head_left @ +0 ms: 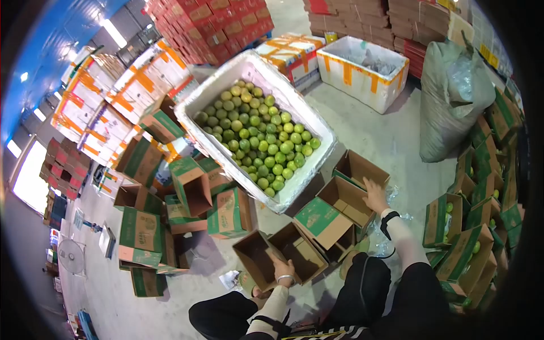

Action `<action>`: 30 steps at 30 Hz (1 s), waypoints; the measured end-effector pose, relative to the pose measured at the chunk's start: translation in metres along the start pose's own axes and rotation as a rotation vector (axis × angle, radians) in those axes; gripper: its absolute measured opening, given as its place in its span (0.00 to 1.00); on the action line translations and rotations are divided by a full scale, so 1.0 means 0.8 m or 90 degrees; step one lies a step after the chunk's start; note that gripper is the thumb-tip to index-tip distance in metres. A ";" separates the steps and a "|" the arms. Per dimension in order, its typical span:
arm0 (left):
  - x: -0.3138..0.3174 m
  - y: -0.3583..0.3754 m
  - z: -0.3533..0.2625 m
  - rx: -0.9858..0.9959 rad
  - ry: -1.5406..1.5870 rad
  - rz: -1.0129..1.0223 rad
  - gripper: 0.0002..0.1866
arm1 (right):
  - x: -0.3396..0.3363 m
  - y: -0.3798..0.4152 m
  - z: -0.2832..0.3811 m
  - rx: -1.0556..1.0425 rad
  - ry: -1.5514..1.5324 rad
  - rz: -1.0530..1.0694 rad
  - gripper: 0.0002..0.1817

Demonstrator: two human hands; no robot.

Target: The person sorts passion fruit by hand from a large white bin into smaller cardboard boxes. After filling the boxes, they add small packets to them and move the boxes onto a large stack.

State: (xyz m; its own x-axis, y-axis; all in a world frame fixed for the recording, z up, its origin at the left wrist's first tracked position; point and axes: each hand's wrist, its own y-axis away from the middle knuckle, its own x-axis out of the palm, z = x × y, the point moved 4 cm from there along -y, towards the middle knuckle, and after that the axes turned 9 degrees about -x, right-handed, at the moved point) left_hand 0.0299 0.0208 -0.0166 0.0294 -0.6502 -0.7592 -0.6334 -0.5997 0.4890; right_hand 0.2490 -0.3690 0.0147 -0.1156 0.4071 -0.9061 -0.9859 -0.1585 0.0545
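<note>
My left hand (281, 269) is closed over the shared edge of two open cardboard boxes, a left one (255, 258) and a right one (300, 252). Up and to the right, my right hand (374, 195) grips the rim of another open cardboard box (345, 201). Behind it is one more open box (362, 168). A box with a green printed side (323, 221) lies between my hands. Beyond them a big white foam crate (323, 156) holds many round green fruits (260, 136).
Green-and-brown boxes (140, 235) are piled at left. Fruit-filled boxes (467, 258) crowd the right, below a grey-green sack (453, 107). A second foam crate (362, 76) stands behind, before stacked flattened cardboard (360, 20). Crumpled clear plastic (391, 195) lies near my right hand.
</note>
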 end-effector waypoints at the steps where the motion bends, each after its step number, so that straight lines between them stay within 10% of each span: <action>1: -0.016 0.034 0.024 -0.028 -0.029 0.018 0.48 | -0.033 0.047 0.033 -0.047 0.136 -0.092 0.45; 2: -0.029 0.059 0.057 -0.036 -0.055 0.039 0.47 | -0.050 0.092 0.064 -0.123 0.047 -0.106 0.42; 3: 0.053 -0.076 -0.063 0.026 0.032 -0.004 0.47 | -0.092 -0.046 0.055 -0.266 0.011 -0.228 0.40; 5: 0.034 -0.055 -0.014 0.160 0.000 -0.123 0.45 | -0.076 0.026 0.137 -0.390 -0.197 0.186 0.35; 11: 0.011 -0.063 -0.007 -0.016 -0.026 0.053 0.43 | -0.021 0.021 0.186 -0.486 0.008 -0.053 0.24; 15: -0.020 -0.057 -0.009 0.092 0.010 -0.047 0.38 | 0.020 -0.084 0.220 -0.485 0.176 0.060 0.09; 17: -0.019 -0.053 -0.013 0.128 -0.018 -0.057 0.41 | 0.017 -0.121 0.232 -0.362 0.093 0.224 0.16; 23: -0.031 -0.034 -0.036 -0.049 -0.089 0.059 0.44 | -0.081 -0.108 0.168 -0.221 -0.030 0.016 0.34; 27: 0.012 -0.044 -0.042 0.040 -0.126 -0.047 0.25 | -0.023 -0.047 0.037 -0.086 0.178 0.108 0.71; 30: 0.011 -0.035 -0.077 0.045 -0.063 -0.100 0.22 | -0.005 -0.031 0.015 -0.052 0.059 -0.021 0.43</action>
State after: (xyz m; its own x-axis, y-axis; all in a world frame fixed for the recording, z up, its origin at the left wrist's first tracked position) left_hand 0.0950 0.0032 -0.0103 0.0586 -0.4995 -0.8643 -0.6803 -0.6536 0.3316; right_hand 0.2724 -0.3557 0.0221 -0.0678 0.3286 -0.9420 -0.9754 -0.2202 -0.0066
